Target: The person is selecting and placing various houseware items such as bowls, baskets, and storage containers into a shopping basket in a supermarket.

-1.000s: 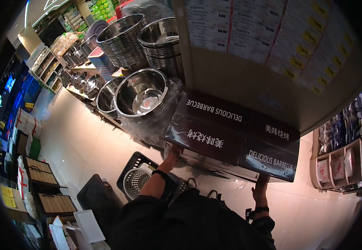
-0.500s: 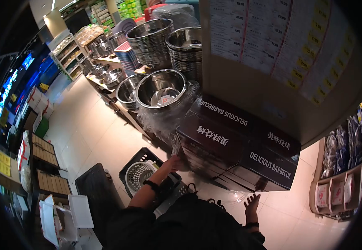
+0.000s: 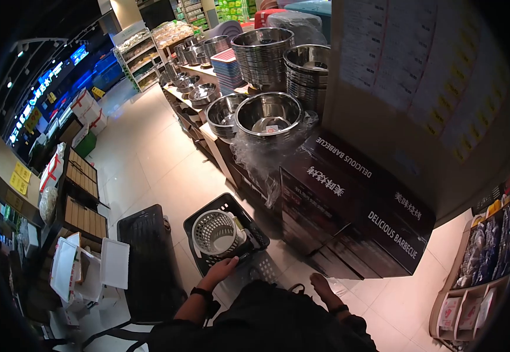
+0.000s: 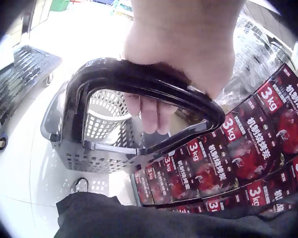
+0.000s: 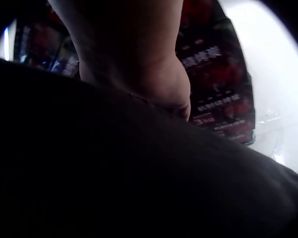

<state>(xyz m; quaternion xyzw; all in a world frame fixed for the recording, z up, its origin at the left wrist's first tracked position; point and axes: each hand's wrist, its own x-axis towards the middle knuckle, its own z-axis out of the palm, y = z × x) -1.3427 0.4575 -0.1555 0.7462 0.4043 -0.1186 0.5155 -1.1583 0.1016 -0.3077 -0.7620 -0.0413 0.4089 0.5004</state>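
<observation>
My left hand (image 3: 224, 270) is at the near end of a black shopping basket (image 3: 259, 230) on the floor. In the left wrist view, its fingers (image 4: 156, 116) wrap round the basket's black handle (image 4: 97, 79). A pale perforated plastic basket (image 3: 209, 237) sits inside the shopping basket. My right hand (image 3: 323, 286) hangs loose in front of a stack of dark cartons (image 3: 354, 232) printed DELICIOUS BARBECUE. Clothing partly hides that hand (image 5: 164, 87) in the right wrist view, where the red carton fronts (image 5: 216, 106) show behind it.
Steel basins (image 3: 269, 114) in plastic wrap stand on a low shelf behind the cartons. A black platform (image 3: 149, 258) lies on the floor to the left, near white foam boxes (image 3: 114, 264). To the right is a rack of packaged goods (image 3: 484, 252). A price board (image 3: 396, 76) rises behind the cartons.
Both hands have come away from the cartons. The left moved down to the shopping basket and took hold of its handle; the right dropped back towards the body. The view has swung left.
</observation>
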